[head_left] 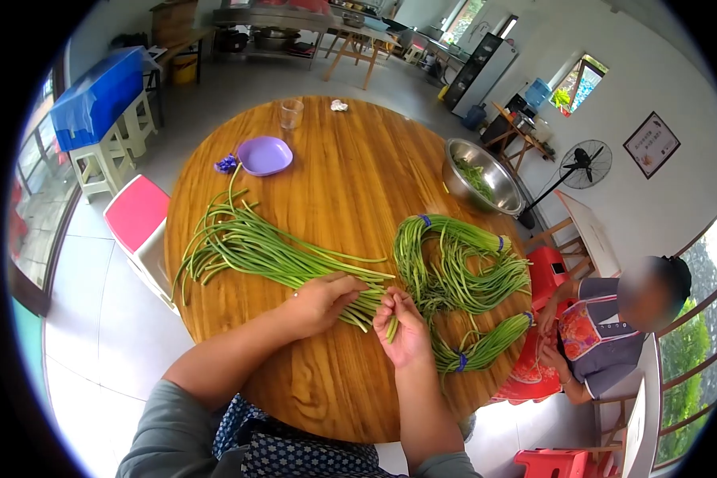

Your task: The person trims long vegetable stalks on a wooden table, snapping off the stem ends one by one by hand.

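Long green stems point(271, 247) lie loose across the left half of a round wooden table point(334, 382). My left hand point(325, 301) is over their right ends, its fingers closed together around a stem. Just to the right, my right hand point(404, 325) pinches short pieces of green stem point(392, 328). Beyond my right hand lie tied bundles of green stems point(462, 247) with blue bands. A smaller tied bundle point(490, 344) rests near the table's right edge.
A purple bowl point(264, 156) and a clear cup point(291, 114) stand at the back left. A metal basin point(482, 177) holding green pieces is at the back right. Another person point(589, 334) sits at the right, hands near the table edge.
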The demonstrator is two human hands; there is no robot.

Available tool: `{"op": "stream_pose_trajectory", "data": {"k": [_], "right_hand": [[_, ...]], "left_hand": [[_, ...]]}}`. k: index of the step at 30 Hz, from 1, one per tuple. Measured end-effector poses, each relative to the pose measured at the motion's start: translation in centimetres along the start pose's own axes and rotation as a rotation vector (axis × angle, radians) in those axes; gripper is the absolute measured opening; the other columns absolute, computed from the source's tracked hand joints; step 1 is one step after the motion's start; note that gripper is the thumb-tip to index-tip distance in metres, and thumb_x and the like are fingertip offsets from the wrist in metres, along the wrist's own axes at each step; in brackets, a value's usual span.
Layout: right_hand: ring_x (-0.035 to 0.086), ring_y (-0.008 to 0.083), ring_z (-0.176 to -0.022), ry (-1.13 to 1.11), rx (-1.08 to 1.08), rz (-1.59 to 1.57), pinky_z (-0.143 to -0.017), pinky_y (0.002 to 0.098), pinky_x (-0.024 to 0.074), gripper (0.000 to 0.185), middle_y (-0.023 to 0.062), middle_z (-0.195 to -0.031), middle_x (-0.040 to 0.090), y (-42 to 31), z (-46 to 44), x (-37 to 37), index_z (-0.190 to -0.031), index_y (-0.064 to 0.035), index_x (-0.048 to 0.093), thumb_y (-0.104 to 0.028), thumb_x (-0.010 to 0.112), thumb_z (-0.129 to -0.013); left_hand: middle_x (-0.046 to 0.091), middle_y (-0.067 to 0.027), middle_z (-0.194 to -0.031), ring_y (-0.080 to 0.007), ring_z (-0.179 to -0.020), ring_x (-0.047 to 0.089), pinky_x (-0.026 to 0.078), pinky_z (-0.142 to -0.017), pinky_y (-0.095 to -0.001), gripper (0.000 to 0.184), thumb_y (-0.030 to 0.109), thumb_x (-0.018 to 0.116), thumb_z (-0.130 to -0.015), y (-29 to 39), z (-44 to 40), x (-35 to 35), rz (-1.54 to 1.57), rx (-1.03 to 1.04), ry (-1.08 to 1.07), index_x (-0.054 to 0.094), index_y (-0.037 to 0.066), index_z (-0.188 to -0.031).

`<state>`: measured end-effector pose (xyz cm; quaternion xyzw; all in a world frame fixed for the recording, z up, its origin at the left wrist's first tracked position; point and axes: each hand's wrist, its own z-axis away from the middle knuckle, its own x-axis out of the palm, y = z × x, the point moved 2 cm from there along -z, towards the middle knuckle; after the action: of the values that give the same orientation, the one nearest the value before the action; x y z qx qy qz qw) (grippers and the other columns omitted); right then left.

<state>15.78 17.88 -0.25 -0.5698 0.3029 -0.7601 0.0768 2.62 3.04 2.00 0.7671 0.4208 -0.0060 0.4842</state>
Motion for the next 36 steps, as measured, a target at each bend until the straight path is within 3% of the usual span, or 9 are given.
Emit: {"op": "stream_pose_trajectory", "data": {"k": [3, 6, 9, 18, 24, 30, 33, 35, 36], "right_hand": [[0.049, 0.0144, -0.06, -0.003, 0.052, 0.123, -0.055, 0.0284, 0.0396, 0.014, 0.0075, -0.091, 0.058, 0.0, 0.5, 0.9, -0.102, -0.0094, 0.057, -0.021, 0.05, -0.104], [0.042, 0.011, -0.055, 0.092, 0.033, 0.317, -0.052, 0.0267, 0.0348, 0.015, 0.0045, -0.08, 0.054, 0.1, 1.2, 2.7, -0.097, -0.0094, 0.055, -0.023, 0.051, -0.104], [0.039, 0.0081, -0.054, 0.055, -0.035, 0.76, -0.051, 0.025, 0.034, 0.02, 0.0009, -0.072, 0.051, 0.4, 1.0, 2.4, -0.092, -0.009, 0.053, -0.026, 0.056, -0.102], [0.037, 0.0056, -0.054, 0.1, -0.491, 1.308, -0.046, 0.0219, 0.0289, 0.023, -0.0024, -0.063, 0.044, 0.5, 1.3, 2.3, -0.086, -0.009, 0.05, -0.025, 0.055, -0.102], [0.035, 0.0054, -0.052, -0.019, 0.066, 0.427, -0.046, 0.023, 0.0284, 0.02, -0.0036, -0.063, 0.043, 1.2, 1.6, 2.1, -0.091, -0.0112, 0.054, -0.028, 0.058, -0.101], [0.033, 0.0038, -0.052, 0.051, -0.087, 0.655, -0.046, 0.0203, 0.0251, 0.02, -0.0051, -0.063, 0.042, -0.2, 1.9, 2.8, -0.089, -0.0106, 0.054, -0.026, 0.058, -0.101], [0.039, 0.0091, -0.05, 0.069, -0.095, 0.673, -0.045, 0.0251, 0.0314, 0.02, -0.0008, -0.06, 0.046, -0.3, 1.8, 2.5, -0.086, -0.0084, 0.055, -0.023, 0.063, -0.098], [0.047, 0.0173, -0.05, 0.095, -0.871, 1.546, -0.048, 0.0331, 0.0394, 0.021, 0.0071, -0.06, 0.051, 0.3, 2.8, 4.6, -0.084, -0.0062, 0.056, -0.02, 0.069, -0.094], [0.052, 0.0233, -0.053, 0.06, -0.931, 1.618, -0.051, 0.0382, 0.0436, 0.022, 0.0134, -0.065, 0.055, 1.2, 3.3, 5.1, -0.082, -0.0047, 0.057, -0.019, 0.071, -0.091]], "left_hand": [[0.067, -0.0171, -0.095, -0.0364, -0.089, 0.067, 0.054, -0.076, -0.0396, 0.017, 0.006, 0.061, -0.093, 0.4, 0.0, 0.0, -0.021, -0.004, 0.021, 0.064, 0.002, -0.109], [0.066, -0.018, -0.093, -0.0379, -0.086, 0.066, 0.054, -0.073, -0.0409, 0.016, 0.008, 0.063, -0.092, 0.6, 0.2, 0.2, -0.051, -0.006, 0.014, 0.064, 0.002, -0.106], [0.066, -0.0186, -0.091, -0.0375, -0.084, 0.066, 0.054, -0.072, -0.0415, 0.014, 0.008, 0.065, -0.09, 0.9, 0.5, 0.6, -0.038, -0.045, -0.129, 0.064, 0.002, -0.103], [0.065, -0.0186, -0.087, -0.0392, -0.083, 0.065, 0.053, -0.072, -0.0437, 0.011, 0.009, 0.063, -0.089, 0.7, 0.5, 0.5, -0.034, -0.031, -0.182, 0.063, 0.003, -0.099], [0.066, -0.0137, -0.086, -0.0337, -0.081, 0.065, 0.052, -0.071, -0.0388, 0.008, 0.002, 0.063, -0.089, 2.4, -0.3, -0.5, 0.169, 0.219, -0.262, 0.064, 0.002, -0.097], [0.065, -0.0149, -0.084, -0.0336, -0.079, 0.065, 0.052, -0.069, -0.0389, 0.008, 0.003, 0.063, -0.09, 2.8, 0.1, 0.1, 0.201, 0.094, -0.217, 0.064, 0.003, -0.098], [0.065, -0.0159, -0.082, -0.0305, -0.075, 0.066, 0.052, -0.067, -0.0369, 0.01, 0.008, 0.064, -0.091, 2.7, 0.2, 0.6, 0.168, 0.026, -0.207, 0.064, 0.002, -0.099], [0.063, -0.0144, -0.072, -0.0264, -0.066, 0.064, 0.051, -0.062, -0.0366, 0.012, 0.011, 0.064, -0.091, 3.0, 0.1, 0.5, 0.074, -0.261, -0.097, 0.063, 0.0, -0.094], [0.063, -0.0144, -0.072, -0.0264, -0.066, 0.064, 0.051, -0.062, -0.0366, 0.012, 0.011, 0.064, -0.091, 2.3, 0.2, 0.9, 0.068, -0.273, -0.087, 0.063, 0.0, -0.094]]}}
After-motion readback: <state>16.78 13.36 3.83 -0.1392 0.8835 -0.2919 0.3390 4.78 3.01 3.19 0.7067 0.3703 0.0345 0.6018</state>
